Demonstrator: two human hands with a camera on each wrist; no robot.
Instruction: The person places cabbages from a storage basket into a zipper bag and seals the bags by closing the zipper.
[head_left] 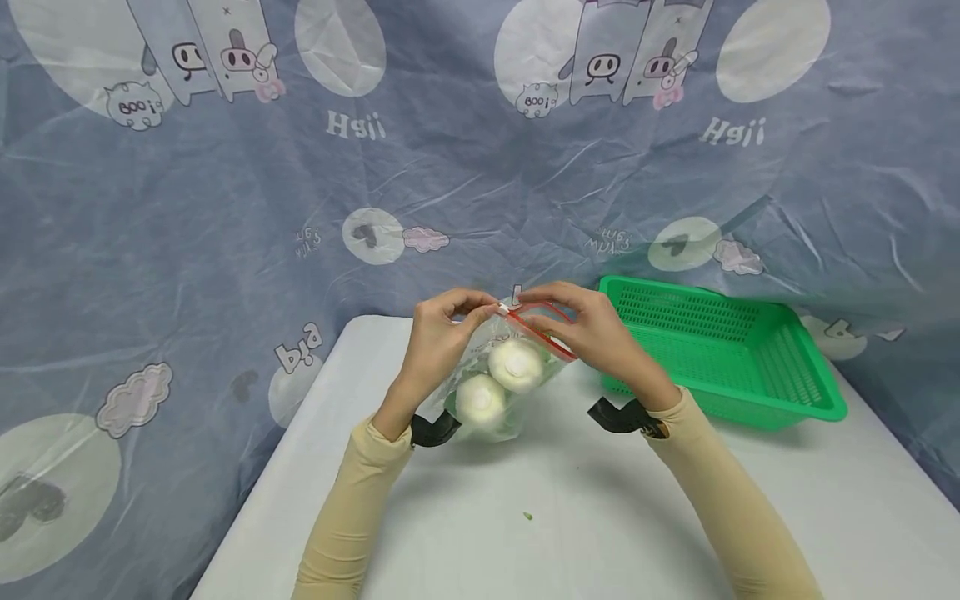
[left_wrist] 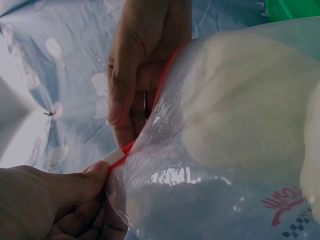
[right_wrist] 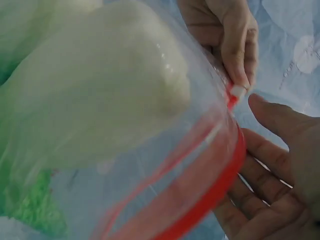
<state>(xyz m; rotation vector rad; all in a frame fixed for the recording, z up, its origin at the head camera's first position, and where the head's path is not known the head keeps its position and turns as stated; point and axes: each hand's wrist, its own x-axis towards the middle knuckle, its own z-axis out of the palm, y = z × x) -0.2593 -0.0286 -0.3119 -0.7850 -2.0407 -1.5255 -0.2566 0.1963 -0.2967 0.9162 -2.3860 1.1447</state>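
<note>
A clear zip bag [head_left: 501, 431] with a red zip strip [head_left: 555, 344] stands tilted over the white table. Inside it are two round white vegetables [head_left: 517, 365], with some green showing around them. My left hand [head_left: 442, 337] pinches the bag's top corner between thumb and fingers, right at the white zip slider [left_wrist: 114, 157]. On the other side of the opening is my right hand [head_left: 588, 325]. Its fingers lie extended along the red strip, thumb apart from them, as the right wrist view shows. Part of the strip is parted into two red edges there.
A green plastic basket [head_left: 817, 367] sits on the table's right side, behind my right forearm. A small green scrap [head_left: 528, 516] lies on the white table [head_left: 465, 533] in front of the bag. Behind everything hangs a blue-grey printed cloth [head_left: 450, 167]. Black straps circle both wrists.
</note>
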